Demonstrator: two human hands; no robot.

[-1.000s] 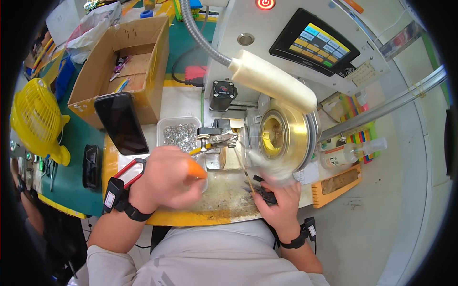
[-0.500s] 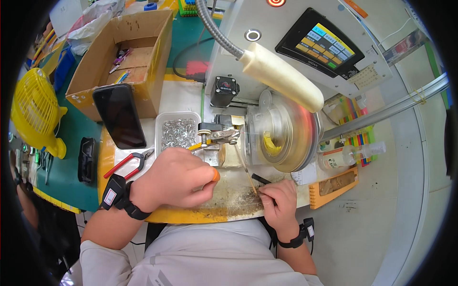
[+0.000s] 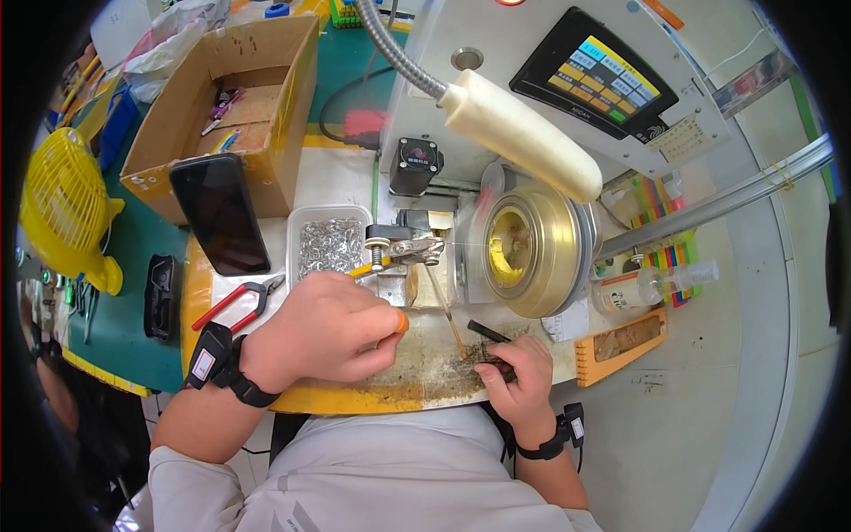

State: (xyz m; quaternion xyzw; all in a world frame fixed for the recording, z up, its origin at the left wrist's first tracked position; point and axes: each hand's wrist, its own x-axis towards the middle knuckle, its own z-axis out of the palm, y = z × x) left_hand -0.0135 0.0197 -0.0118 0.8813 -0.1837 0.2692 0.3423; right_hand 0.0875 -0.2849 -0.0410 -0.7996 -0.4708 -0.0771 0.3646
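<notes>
My left hand (image 3: 328, 330) is closed in a loose fist over the bench, with an orange cover on one fingertip. A yellow handle (image 3: 361, 269) shows just beyond its knuckles, by a metal clamp (image 3: 415, 249); whether the hand grips anything is hidden. My right hand (image 3: 519, 377) rests at the bench edge with curled fingers, beside a black rod (image 3: 486, 332) whose near end passes behind them. A thin wooden stick (image 3: 448, 310) leans from the clamp to the bench, its lower end apart from that hand. A brass-coloured wheel (image 3: 551, 253) stands right of the clamp.
A white tray of small metal parts (image 3: 330, 244) sits behind my left hand, with red-handled pliers (image 3: 235, 304), a phone (image 3: 220, 215) and a cardboard box (image 3: 288, 133) to the left. A machine screen (image 3: 603, 80), hose lamp (image 3: 523, 137), bottle (image 3: 629, 293) and orange holder (image 3: 620, 348) are right.
The blurred wheel now looks sharp and still, and the ring light on the machine's button has gone out. My right hand has let go of the stick, whose lower end has shifted left.
</notes>
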